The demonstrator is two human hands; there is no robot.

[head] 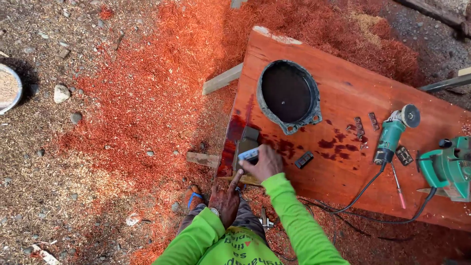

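Observation:
My right hand [265, 162] is closed around a small pale flat piece [248, 155] and presses it onto a dark rectangular block [247, 141]. The block lies at the near left corner of a red wooden slab [343, 98]. Dark wet stains spread over the wood around the block. My left hand [224, 198] hangs just below the slab's near edge, its index finger stretched up to touch that edge, and it holds nothing. Both sleeves are bright green.
On the slab are a black round pan [288, 95] of dark liquid, a small black piece [304, 159], several small metal parts [363, 125], a green angle grinder [392, 135], a screwdriver [397, 186] and a green power tool [449, 167] with cables. Red sawdust covers the ground; a pale bowl [9, 88] is far left.

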